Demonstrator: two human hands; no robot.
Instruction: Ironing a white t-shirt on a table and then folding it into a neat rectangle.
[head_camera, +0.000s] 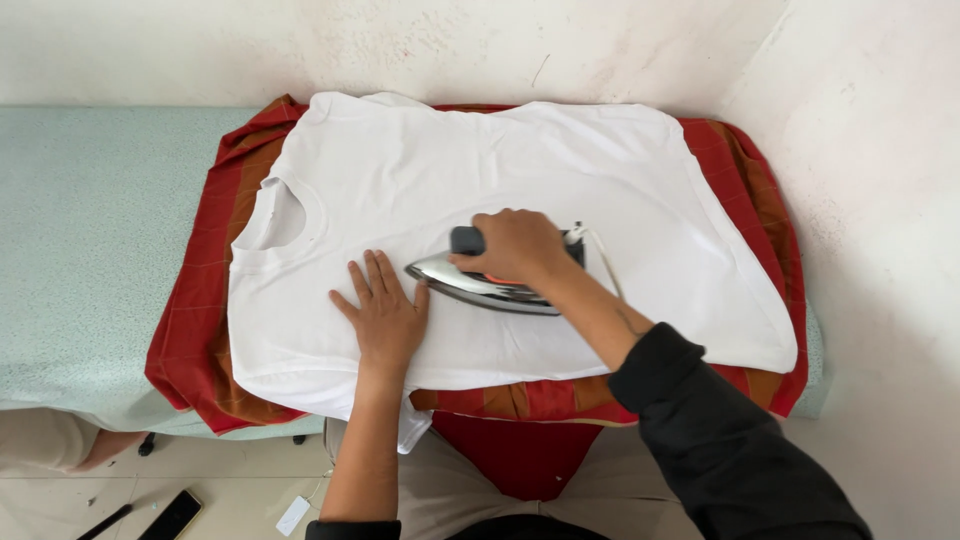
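Note:
A white T-shirt (560, 170) lies flat on a red and orange cloth (195, 330), its collar toward the left. My right hand (515, 250) grips the dark handle of a silver clothes iron (480, 287) resting on the middle of the shirt, tip pointing left. My left hand (383, 310) presses flat on the shirt just left of the iron's tip, fingers spread. The iron's white cord (603, 258) runs off behind my right wrist.
The cloth covers a pale green padded surface (90, 240) against a white wall (870, 200). On the tiled floor at lower left lie a black phone (172, 516) and a small white object (292, 515).

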